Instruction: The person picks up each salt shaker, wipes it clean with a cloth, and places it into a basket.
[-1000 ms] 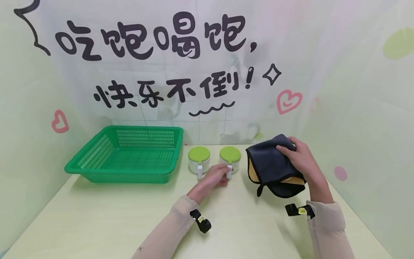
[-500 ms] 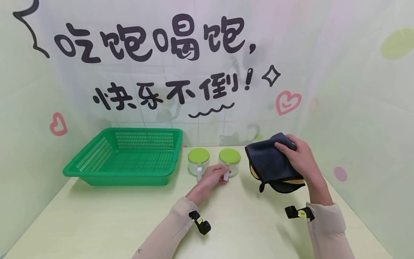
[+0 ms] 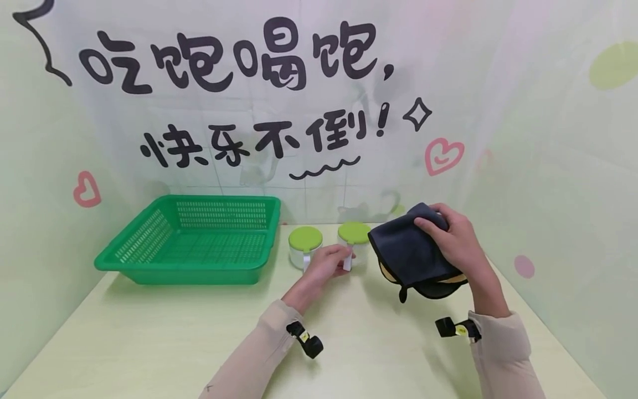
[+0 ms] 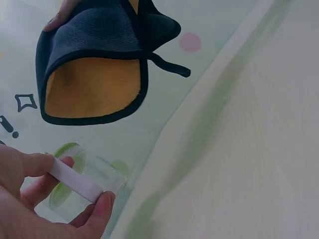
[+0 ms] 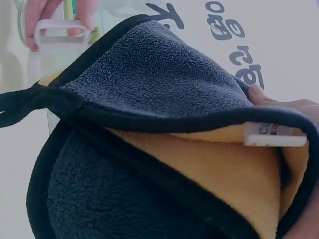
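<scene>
Your left hand (image 3: 327,264) has the jar handle (image 4: 77,180) pinched, right hand (image 3: 459,238) grips the cloth (image 3: 411,249). Lettered backdrop (image 3: 299,105) behind; can't quite tell if the jar (image 3: 354,233) touches the pale table (image 3: 379,343).

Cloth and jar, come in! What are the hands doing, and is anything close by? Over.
Left hand on jar, pinching its handle. Right hand holding up folded cloth. Other jar close beside left hand.

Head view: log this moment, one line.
left hand: grips clear green-lidded jar by white handle; right hand: holds folded navy-and-orange cloth; green plastic basket: at left
</scene>
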Demonstrator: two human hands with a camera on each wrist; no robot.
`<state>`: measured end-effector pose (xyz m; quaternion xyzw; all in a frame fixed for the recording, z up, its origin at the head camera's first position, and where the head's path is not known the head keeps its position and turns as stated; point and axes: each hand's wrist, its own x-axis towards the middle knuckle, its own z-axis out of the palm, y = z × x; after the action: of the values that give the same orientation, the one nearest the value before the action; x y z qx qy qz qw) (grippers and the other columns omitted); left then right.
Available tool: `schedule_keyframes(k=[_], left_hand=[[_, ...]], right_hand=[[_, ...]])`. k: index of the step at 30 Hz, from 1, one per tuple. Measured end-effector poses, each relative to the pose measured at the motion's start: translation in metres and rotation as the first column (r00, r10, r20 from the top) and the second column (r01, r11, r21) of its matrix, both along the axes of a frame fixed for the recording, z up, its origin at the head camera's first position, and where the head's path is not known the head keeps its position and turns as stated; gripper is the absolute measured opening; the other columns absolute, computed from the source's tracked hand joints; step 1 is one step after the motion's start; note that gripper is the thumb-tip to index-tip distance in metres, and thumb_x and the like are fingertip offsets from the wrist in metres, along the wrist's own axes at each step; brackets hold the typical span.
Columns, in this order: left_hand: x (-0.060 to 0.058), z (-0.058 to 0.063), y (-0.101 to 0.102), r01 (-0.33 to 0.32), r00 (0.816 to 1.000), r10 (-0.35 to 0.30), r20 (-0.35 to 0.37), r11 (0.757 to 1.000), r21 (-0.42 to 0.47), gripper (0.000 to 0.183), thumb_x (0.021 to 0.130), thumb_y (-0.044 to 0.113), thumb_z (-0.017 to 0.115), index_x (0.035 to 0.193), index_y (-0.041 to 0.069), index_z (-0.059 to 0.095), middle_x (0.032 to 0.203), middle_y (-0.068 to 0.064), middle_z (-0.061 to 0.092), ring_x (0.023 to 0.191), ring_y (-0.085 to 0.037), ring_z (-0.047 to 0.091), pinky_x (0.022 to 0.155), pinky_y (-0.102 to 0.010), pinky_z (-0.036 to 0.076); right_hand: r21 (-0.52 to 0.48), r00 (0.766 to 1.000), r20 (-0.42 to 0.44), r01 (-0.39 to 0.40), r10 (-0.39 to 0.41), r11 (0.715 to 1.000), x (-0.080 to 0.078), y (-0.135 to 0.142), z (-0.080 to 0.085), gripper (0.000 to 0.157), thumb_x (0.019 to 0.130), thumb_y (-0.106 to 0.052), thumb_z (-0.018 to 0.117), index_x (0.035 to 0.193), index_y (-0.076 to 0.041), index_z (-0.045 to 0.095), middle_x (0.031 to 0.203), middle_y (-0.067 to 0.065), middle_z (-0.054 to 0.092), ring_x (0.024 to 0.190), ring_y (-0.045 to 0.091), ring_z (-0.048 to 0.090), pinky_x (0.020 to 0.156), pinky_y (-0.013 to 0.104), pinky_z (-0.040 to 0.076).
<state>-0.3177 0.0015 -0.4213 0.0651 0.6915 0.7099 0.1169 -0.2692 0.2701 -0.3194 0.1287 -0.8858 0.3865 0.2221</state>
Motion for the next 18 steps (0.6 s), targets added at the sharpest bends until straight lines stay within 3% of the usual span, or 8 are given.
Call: schedule_keyframes(k=[6,14,18], left_hand=[[0.006,0.026,-0.005,0.005,0.999,-0.004,-0.049,1.000,0.012,0.033,0.105,0.026,0.060,0.113,-0.005,0.071,0.110,-0.009,0.070,0.095,-0.017,0.063,0.093,-0.033,0.058],[0.018,0.050,-0.012,-0.032,0.994,0.037,-0.099,0.998,0.051,0.030,0.103,0.026,0.063,0.107,-0.001,0.074,0.096,-0.001,0.069,0.087,-0.013,0.064,0.089,-0.030,0.060],[0.022,0.058,-0.013,-0.041,0.993,0.048,-0.105,0.996,0.074,0.029,0.101,0.025,0.065,0.106,-0.001,0.075,0.092,-0.001,0.069,0.086,-0.015,0.066,0.088,-0.031,0.061]], right_hand=[[-0.037,0.999,0.013,-0.052,0.052,0.998,0.001,-0.007,0.002,0.040,0.100,-0.024,0.069,0.128,-0.004,0.047,0.095,0.020,0.073,0.073,0.007,0.064,0.076,0.020,0.045],[0.062,0.992,0.008,-0.123,0.122,0.991,0.000,-0.020,-0.004,0.027,0.101,-0.020,0.066,0.123,-0.012,0.054,0.093,0.013,0.074,0.078,0.020,0.065,0.076,0.031,0.048],[0.085,0.986,-0.066,-0.148,0.153,0.985,-0.001,-0.030,-0.009,0.025,0.098,-0.017,0.070,0.121,-0.014,0.060,0.095,0.010,0.075,0.083,0.022,0.065,0.078,0.033,0.048]])
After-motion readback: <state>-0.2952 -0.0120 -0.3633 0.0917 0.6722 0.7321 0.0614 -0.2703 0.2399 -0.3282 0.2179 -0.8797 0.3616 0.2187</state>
